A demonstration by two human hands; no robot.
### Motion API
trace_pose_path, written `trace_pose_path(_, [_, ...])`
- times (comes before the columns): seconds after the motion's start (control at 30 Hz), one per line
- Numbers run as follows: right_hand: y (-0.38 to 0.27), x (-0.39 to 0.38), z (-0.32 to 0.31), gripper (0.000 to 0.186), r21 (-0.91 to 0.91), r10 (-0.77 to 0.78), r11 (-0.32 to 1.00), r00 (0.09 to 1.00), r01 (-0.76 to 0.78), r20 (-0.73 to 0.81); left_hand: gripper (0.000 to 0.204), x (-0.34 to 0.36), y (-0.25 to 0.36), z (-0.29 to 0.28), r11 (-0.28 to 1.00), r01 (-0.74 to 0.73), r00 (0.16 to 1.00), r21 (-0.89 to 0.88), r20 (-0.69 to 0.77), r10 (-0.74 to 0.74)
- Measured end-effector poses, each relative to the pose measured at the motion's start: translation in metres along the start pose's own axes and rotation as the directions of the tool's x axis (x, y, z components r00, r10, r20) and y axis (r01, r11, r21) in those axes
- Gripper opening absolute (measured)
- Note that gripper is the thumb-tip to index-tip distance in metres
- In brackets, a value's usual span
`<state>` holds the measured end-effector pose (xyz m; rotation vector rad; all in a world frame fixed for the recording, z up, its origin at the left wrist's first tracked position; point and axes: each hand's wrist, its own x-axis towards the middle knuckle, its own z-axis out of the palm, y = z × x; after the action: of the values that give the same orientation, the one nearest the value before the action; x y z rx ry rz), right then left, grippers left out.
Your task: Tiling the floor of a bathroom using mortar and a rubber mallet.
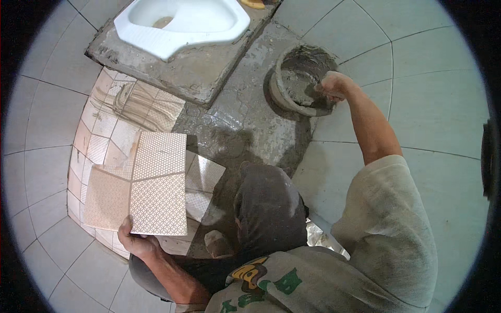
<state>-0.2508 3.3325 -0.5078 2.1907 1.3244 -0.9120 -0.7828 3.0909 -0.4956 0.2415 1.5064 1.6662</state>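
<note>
My left hand (138, 241) grips a patterned tile (159, 201) by its near edge, thumb on the face. The tile is beige and white, with patterned sections split by tan lines, and is held above the tiled floor on the left. At the far right, my right hand (335, 86) is closed over the rim of a round bucket (281, 94). Whatever the fingers hold there is hidden. Grey wet mortar (298, 83) lies inside the bucket and coats its inner wall.
A white squat toilet (182, 43) is set in a raised cement step (201, 78) at the back. Laid floor tiles (96, 143) cover the left, some smeared with mortar. Wet rough cement (229, 141) runs down the middle. Pale wall tiles (428, 107) rise on the right.
</note>
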Motion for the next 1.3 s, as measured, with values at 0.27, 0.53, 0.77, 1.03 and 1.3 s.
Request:
trace_pose_path(0.27, [0.028, -0.014, -0.016, 0.032, 0.085, 0.006, 0.996, 0.997, 0.001, -0.078, 0.019, -0.001, 0.015, -0.013, 1.0, -0.011, 1.0, 0.026, 0.011, 0.011])
trace_pose_path(0.53, [0.004, 0.033, 0.015, 0.037, -0.388, -0.089, 0.916, 0.889, -0.104, -0.449, 0.027, -0.003, 0.023, -0.032, 1.0, 0.027, 0.987, 0.011, 0.156, -0.029])
trace_pose_path(0.77, [-0.014, 0.046, 0.043, 0.035, -0.177, -0.022, 0.984, 0.955, -0.032, -0.297, 0.016, -0.02, 0.025, -0.004, 0.999, -0.04, 0.999, 0.002, -0.019, 0.04])
trace_pose_path(1.03, [0.015, 0.018, 0.022, 0.029, -0.206, -0.232, 0.956, 0.968, 0.21, -0.092, 0.023, -0.011, 0.026, -0.01, 0.997, 0.022, 0.999, -0.079, 0.028, -0.02])
trace_pose_path(1.3, [0.026, -0.032, 0.025, 0.038, 0.414, 0.069, 0.91, 0.993, -0.023, -0.097, 0.024, 0.001, 0.035, -0.037, 0.997, -0.021, 0.983, -0.079, 0.181, 0.035])
